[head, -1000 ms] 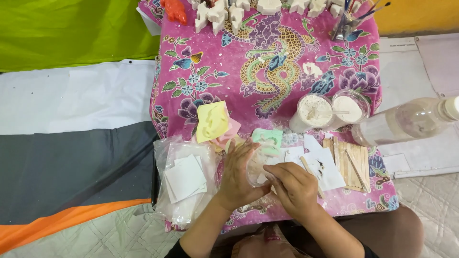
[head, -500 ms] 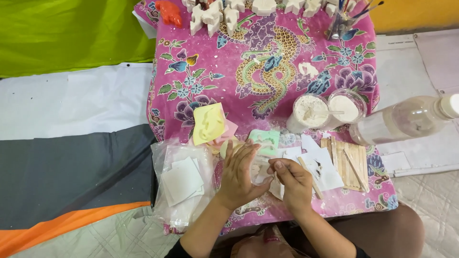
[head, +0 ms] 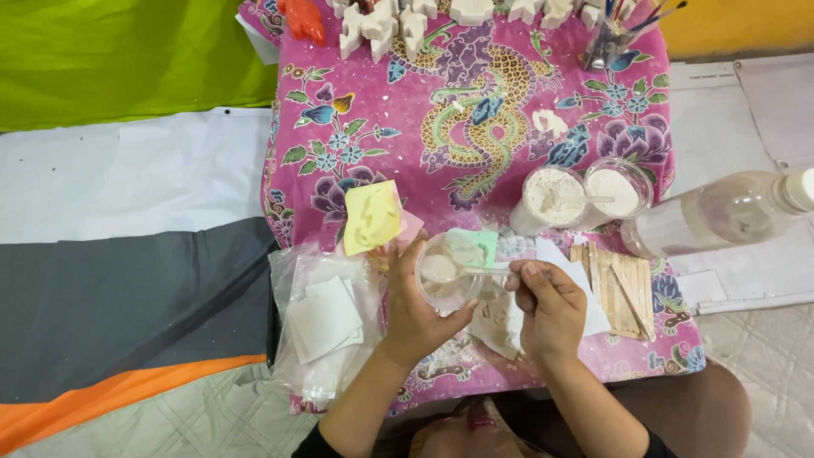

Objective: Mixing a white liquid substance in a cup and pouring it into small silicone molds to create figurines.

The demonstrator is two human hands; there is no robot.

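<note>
Cupping a clear plastic cup [head: 447,273] in my left hand [head: 413,307], fingers curled round its wall, above the pink patterned cloth [head: 475,119]. My right hand [head: 549,307] pinches a thin stick [head: 485,270] dipped into the cup. Two powder cups [head: 585,195] stand just beyond.

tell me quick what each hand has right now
Left hand: fingers closed around a clear plastic cup.
Right hand: fingers pinched on a thin stick reaching into the cup.
</note>
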